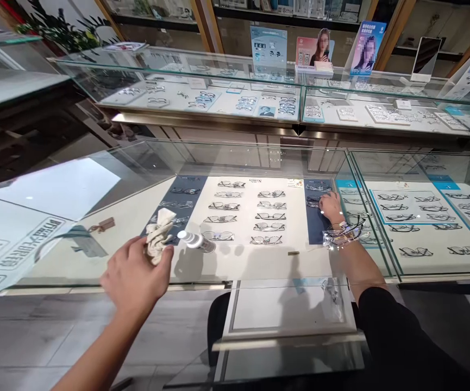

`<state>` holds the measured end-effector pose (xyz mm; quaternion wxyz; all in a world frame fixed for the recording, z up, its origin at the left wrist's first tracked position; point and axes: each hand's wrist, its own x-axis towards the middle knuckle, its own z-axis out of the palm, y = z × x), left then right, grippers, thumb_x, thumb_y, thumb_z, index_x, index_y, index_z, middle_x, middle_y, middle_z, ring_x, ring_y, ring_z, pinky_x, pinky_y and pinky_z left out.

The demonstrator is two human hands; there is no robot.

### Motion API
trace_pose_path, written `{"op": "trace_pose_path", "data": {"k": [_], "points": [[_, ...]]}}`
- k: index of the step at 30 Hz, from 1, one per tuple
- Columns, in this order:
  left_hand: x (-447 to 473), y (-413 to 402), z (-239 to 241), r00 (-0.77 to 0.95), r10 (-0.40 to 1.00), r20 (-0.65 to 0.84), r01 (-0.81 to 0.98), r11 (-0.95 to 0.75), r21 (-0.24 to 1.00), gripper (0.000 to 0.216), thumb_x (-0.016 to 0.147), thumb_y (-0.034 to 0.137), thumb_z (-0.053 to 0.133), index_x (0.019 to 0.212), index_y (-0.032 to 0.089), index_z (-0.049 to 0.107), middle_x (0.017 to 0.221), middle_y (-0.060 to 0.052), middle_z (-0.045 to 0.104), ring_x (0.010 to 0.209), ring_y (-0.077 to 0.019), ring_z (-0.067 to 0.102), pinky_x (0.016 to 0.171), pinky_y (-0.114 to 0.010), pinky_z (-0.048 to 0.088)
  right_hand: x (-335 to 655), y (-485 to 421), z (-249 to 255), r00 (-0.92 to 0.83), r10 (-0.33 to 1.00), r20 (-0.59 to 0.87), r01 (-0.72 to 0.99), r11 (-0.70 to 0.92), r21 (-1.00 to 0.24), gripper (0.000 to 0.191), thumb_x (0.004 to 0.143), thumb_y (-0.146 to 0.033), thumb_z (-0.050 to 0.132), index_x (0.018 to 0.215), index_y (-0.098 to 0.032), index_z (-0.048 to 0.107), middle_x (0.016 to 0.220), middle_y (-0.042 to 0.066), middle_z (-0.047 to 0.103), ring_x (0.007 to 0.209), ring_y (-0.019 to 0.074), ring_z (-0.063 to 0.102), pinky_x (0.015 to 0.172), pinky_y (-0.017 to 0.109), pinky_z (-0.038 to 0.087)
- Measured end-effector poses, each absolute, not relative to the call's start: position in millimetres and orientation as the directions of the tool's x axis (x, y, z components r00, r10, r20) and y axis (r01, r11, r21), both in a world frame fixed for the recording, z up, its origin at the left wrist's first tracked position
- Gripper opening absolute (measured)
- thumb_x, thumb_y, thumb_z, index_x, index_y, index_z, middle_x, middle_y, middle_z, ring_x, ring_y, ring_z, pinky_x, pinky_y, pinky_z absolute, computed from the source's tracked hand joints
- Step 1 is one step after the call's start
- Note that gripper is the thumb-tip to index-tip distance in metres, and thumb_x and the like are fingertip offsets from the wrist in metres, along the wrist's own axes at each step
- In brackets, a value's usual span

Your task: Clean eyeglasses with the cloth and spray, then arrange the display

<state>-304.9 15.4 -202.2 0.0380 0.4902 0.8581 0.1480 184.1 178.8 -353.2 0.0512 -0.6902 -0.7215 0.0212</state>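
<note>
My left hand (139,271) is closed around a crumpled cream cloth (160,233) above the counter's left part. Just right of the cloth, a white bottle (197,240) stands on the glass top. My right hand (331,207) reaches inside the display case, below the glass. Its fingers pinch the right end of a pair of eyeglasses (313,202) on a dark blue strip (315,231). Over my right wrist, more eyeglasses (345,233) with clear lenses appear on the glass top, partly covering the wrist from view.
Rows of eyeglasses (270,216) lie on the white case floor (243,260). A drawer (287,315) stands pulled out at the front. To the right is another glass compartment (426,260) with frames. Behind runs a second glass counter (202,127) bearing upright signs.
</note>
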Motion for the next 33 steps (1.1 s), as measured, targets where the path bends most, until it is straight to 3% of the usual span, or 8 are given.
{"op": "trace_pose_path", "data": {"k": [6,10,19,23,28,30,31,33], "points": [[-308,22,-211,-0.488,0.866,0.110,0.846,0.437,0.307,0.077,0.090,0.063,0.033,0.143,0.014,0.058,0.159,-0.021,0.053,0.148,-0.0436,0.047,0.120,-0.065,0.038,170,171,-353,-0.041,0.998,0.052,0.997,0.044,-0.061,0.031,0.094,-0.016,0.052,0.094,-0.016,0.083,0.108,0.017,0.079,0.120,0.0334,0.055,0.123,0.050,0.018],[-308,30,-217,-0.472,0.874,0.120,0.853,0.417,0.313,0.069,0.094,0.055,0.040,0.143,0.011,0.058,0.159,-0.023,0.053,0.147,-0.0442,0.047,0.120,-0.065,0.039,154,160,-348,-0.017,0.997,0.078,0.997,0.022,-0.070,0.030,0.092,-0.012,0.051,0.094,-0.015,0.081,0.106,0.018,0.077,0.115,0.0327,0.055,0.121,0.050,0.020],[-306,45,-226,-0.428,0.886,0.180,0.870,0.350,0.347,0.063,0.096,0.049,0.043,0.144,0.010,0.059,0.155,-0.026,0.055,0.144,-0.0459,0.049,0.117,-0.064,0.041,89,93,-327,-0.024,0.998,0.062,0.965,0.040,-0.259,0.023,0.093,-0.014,0.050,0.100,-0.016,0.072,0.117,0.017,0.070,0.117,0.0335,0.053,0.109,0.050,0.036],[-303,49,-224,-0.438,0.884,0.165,0.872,0.372,0.318,0.064,0.095,0.048,0.042,0.145,0.010,0.057,0.156,-0.024,0.055,0.145,-0.0438,0.049,0.118,-0.060,0.040,74,42,-305,-0.202,0.970,-0.136,0.908,0.133,-0.396,0.020,0.086,-0.012,0.056,0.086,-0.017,0.075,0.097,0.010,0.075,0.099,0.0255,0.063,0.093,0.037,0.046],[-302,49,-220,-0.428,0.889,0.159,0.886,0.379,0.268,0.067,0.097,0.051,0.040,0.147,0.009,0.055,0.156,-0.027,0.054,0.145,-0.0435,0.049,0.118,-0.057,0.041,70,-29,-250,-0.503,0.757,-0.417,0.776,0.183,-0.604,0.011,0.082,-0.024,0.071,0.074,-0.022,0.077,0.066,-0.003,0.070,0.066,0.0148,0.062,0.069,0.025,0.047],[-302,48,-218,-0.436,0.887,0.150,0.884,0.391,0.258,0.068,0.097,0.051,0.040,0.147,0.008,0.054,0.156,-0.027,0.053,0.144,-0.0434,0.049,0.118,-0.058,0.041,75,-50,-213,-0.659,0.583,-0.475,0.671,0.171,-0.721,0.012,0.086,-0.030,0.072,0.080,-0.022,0.078,0.073,-0.002,0.073,0.071,0.0155,0.065,0.074,0.027,0.050],[-301,48,-216,-0.439,0.888,0.138,0.882,0.396,0.255,0.068,0.097,0.051,0.041,0.147,0.007,0.053,0.156,-0.028,0.053,0.144,-0.0435,0.049,0.118,-0.058,0.040,79,-56,-191,-0.733,0.523,-0.435,0.599,0.193,-0.777,0.013,0.087,-0.032,0.073,0.083,-0.022,0.078,0.082,0.000,0.076,0.082,0.0175,0.067,0.083,0.029,0.051],[-300,48,-213,-0.441,0.890,0.114,0.880,0.403,0.252,0.068,0.097,0.049,0.041,0.148,0.005,0.052,0.157,-0.028,0.052,0.145,-0.0437,0.048,0.118,-0.058,0.040,93,-54,-148,-0.775,0.580,-0.252,0.510,0.337,-0.791,0.018,0.092,-0.040,0.072,0.089,-0.023,0.077,0.097,0.003,0.077,0.107,0.0227,0.066,0.104,0.038,0.047]]}}
